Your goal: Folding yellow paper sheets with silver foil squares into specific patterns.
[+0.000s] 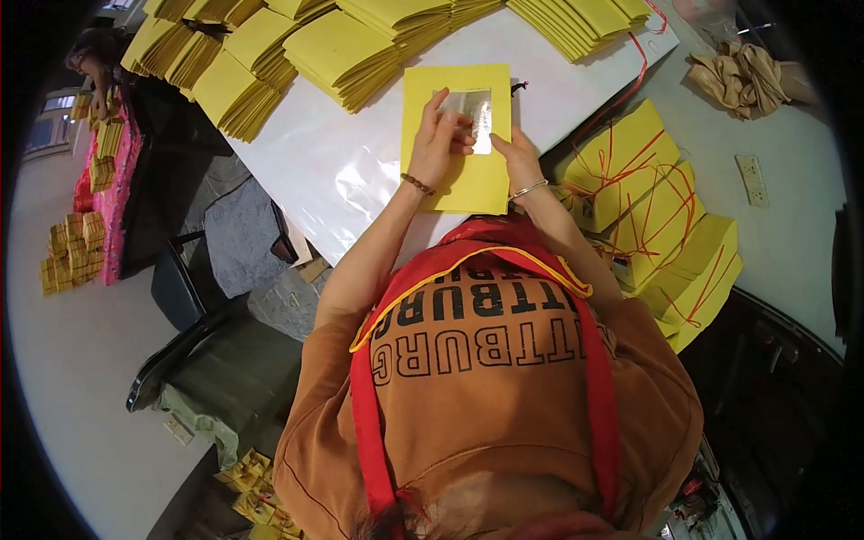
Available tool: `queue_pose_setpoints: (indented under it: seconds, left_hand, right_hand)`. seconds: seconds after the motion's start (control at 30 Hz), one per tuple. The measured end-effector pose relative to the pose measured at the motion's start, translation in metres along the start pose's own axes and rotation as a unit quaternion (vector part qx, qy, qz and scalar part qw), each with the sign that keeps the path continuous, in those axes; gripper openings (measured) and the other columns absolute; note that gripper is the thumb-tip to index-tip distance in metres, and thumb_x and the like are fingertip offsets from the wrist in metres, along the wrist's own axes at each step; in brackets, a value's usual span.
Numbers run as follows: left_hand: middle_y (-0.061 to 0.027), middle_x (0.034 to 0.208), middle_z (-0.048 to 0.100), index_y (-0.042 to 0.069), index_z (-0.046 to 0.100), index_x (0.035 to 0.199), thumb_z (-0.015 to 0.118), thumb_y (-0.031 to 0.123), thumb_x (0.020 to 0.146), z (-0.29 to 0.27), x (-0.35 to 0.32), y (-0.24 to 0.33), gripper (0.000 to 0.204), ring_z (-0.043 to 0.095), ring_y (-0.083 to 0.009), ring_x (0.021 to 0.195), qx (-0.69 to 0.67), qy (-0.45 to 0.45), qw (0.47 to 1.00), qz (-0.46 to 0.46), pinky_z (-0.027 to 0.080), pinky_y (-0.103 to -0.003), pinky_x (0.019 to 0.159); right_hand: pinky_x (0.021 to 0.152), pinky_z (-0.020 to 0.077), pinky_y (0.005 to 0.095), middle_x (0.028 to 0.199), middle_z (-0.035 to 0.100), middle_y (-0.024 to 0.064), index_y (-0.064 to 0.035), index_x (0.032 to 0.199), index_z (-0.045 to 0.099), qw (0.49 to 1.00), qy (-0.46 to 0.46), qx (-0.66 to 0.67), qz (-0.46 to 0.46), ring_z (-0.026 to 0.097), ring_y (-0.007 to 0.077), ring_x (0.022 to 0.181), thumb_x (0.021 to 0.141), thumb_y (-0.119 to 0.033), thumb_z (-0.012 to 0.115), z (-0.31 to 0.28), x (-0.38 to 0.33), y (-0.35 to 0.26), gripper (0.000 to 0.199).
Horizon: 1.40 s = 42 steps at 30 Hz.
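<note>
A matt yellow paper sheet (456, 135) carries a shiny silver foil square (475, 115) on a glossy white plastic-covered table (315, 153), beside stacks of matt yellow paper (346, 49) and bundles (661, 216) tied with thin red string

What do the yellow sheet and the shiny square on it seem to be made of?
The yellow sheet looks like matte paper: flat, dull and thin. The silver square under the left hand and right hand looks like metallic foil, judging by its glare.

Yellow paper sheet (463, 171) flat on white table; silver foil square (477, 112) on it.
</note>
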<state>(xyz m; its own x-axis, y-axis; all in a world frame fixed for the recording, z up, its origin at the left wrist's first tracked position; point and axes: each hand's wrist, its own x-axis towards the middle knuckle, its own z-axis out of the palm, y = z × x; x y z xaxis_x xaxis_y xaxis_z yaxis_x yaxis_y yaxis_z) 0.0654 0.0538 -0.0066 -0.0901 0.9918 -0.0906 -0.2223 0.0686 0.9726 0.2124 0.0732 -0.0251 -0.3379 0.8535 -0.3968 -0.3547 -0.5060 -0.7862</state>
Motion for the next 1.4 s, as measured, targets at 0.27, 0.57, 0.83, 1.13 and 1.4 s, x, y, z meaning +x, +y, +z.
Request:
queue_pose_setpoints:
  seconds: [0.27,0.57,0.83,1.13,1.4]
  left_hand:
    - [-0.0124,0.109,0.054,0.007,0.027,0.135,0.041,-0.007,0.079,-0.070,-0.015,0.035,0.059,0.056,-0.0161,0.086,0.282,0.129,0.932,0.189,0.047,-0.026,0.069]
    - [-0.0142,0.117,0.051,0.006,0.054,0.115,0.054,0.024,0.081,-0.052,-0.030,0.002,0.038,0.049,-0.0318,0.101,0.381,0.150,0.844,0.346,0.035,-0.041,0.089]
    - [-0.0003,0.112,0.057,0.018,0.061,0.105,0.058,0.024,0.071,-0.063,-0.054,0.001,0.035,0.049,-0.0241,0.101,0.606,-0.057,0.710,0.354,0.035,-0.037,0.083]
    - [-0.0001,0.110,0.058,0.019,0.061,0.107,0.056,0.024,0.074,-0.070,-0.048,-0.006,0.033,0.048,-0.0225,0.103,0.518,-0.046,0.806,0.283,0.033,-0.035,0.085]
    - [-0.0012,0.118,0.053,0.019,0.060,0.108,0.058,0.027,0.074,-0.071,-0.058,-0.004,0.035,0.045,-0.0232,0.109,0.564,-0.084,0.774,0.276,0.031,-0.037,0.088]
  right_hand:
    - [0.083,0.0457,0.0296,0.112,0.053,0.0073,-0.0025,0.124,0.044,0.961,-0.129,0.243,0.042,0.055,0.0165,0.096,0.088,-0.004,0.044,-0.020,-0.008,-0.032,0.035]
    - [0.082,0.0472,0.0303,0.110,0.055,0.0096,0.0002,0.122,0.044,0.966,-0.167,0.185,0.077,0.057,0.0190,0.097,0.088,-0.004,0.045,-0.029,-0.019,-0.002,0.035]
    - [0.082,0.0468,0.0302,0.113,0.054,0.0119,0.0011,0.124,0.041,0.990,-0.100,0.079,0.059,0.056,0.0194,0.100,0.088,-0.006,0.046,-0.027,-0.034,-0.009,0.037]
    - [0.091,0.0411,0.0320,0.129,0.044,0.0130,-0.0058,0.125,0.045,0.826,-0.058,-0.453,-0.330,0.050,0.0279,0.111,0.081,-0.004,0.052,-0.046,-0.046,-0.014,0.044]
    - [0.092,0.0404,0.0350,0.110,0.060,0.0093,-0.0035,0.100,0.059,0.757,-0.201,-0.516,-0.347,0.051,0.0292,0.111,0.080,-0.007,0.058,-0.053,-0.029,-0.019,0.021]
